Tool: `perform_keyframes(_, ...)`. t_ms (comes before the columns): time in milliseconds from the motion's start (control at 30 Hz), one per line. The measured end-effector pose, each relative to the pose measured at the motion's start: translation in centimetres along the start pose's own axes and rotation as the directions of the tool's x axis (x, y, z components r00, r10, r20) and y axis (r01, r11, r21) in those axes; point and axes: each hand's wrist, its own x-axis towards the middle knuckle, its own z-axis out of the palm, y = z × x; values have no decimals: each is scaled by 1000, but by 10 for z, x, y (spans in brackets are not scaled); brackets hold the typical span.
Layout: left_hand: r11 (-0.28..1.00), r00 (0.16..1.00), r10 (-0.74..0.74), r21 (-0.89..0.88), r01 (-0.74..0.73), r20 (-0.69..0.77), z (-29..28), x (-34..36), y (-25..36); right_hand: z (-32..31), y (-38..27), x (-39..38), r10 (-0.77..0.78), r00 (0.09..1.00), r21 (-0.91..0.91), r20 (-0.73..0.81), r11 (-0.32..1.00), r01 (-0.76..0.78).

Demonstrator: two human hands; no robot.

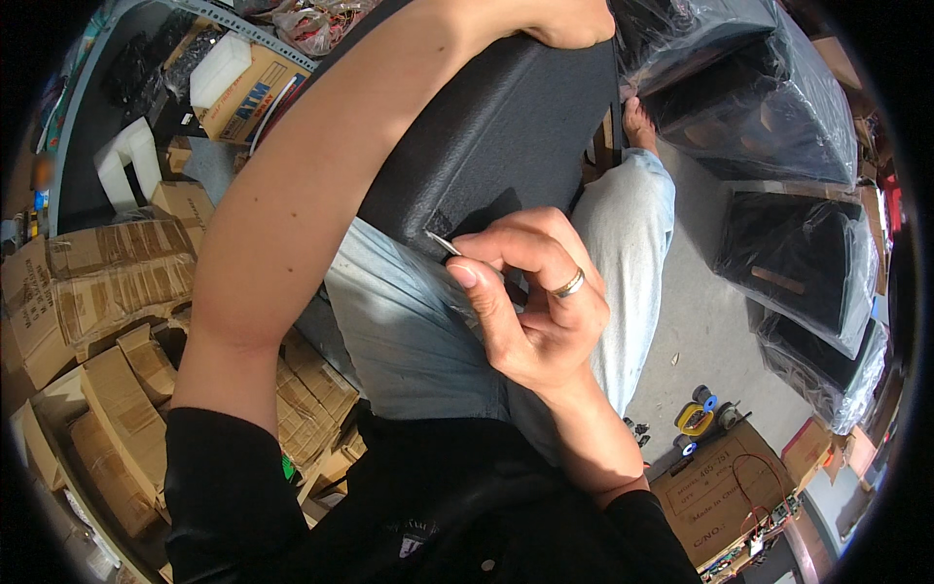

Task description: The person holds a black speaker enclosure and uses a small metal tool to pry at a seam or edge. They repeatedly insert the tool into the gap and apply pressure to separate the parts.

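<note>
A black, textured box (pixel 486 127), much like a speaker cabinet, lies tilted across my lap between my legs. My left arm reaches over it, and my left hand (pixel 574 21) closes over its far edge at the top of the view; the fingertips are out of sight there. Near the box's closest corner, my right hand (pixel 540 292) pinches a thin, pointed metal piece (pixel 444 243) between thumb and forefinger. Its tip points at the box's corner, and I cannot tell whether it touches. The rest of the piece is hidden in the hand.
Black boxes in clear plastic wrap (pixel 803 258) stand along the right. Wire spools (pixel 696 419) and a flat carton (pixel 715 496) with circuit boards and red wires lie at lower right. Cardboard boxes (pixel 117 273) pile up on the left, below a metal shelf (pixel 73 146).
</note>
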Motion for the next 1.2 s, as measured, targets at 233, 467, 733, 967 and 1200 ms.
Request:
perform_keyframes(233, 999, 999, -4, 34, 5, -34, 5, 3, -2, 0, 2, 4, -63, 998, -31, -1, 998, 62)
perform_keyframes(467, 999, 1000, -10, 32, 10, -7, 2, 1, -2, 1, 1, 7, -62, 998, -33, 0, 998, 62)
perform_keyframes(733, 1000, 1000, 20, 9, -20, -21, 3, 1, -4, 1, -2, 7, 59, 998, 73, 2, 996, -59)
perform_keyframes(967, 1000, 1000, -9, -22, 9, -4, 1, -3, 0, -1, 1, 4, 78, 997, 131, 9, 988, -79)
perform_keyframes(1200, 1000, 1000, -28, -2, 28, 13, -1, -4, 3, -1, 4, 3, 73, 997, 154, 1, 985, -72)
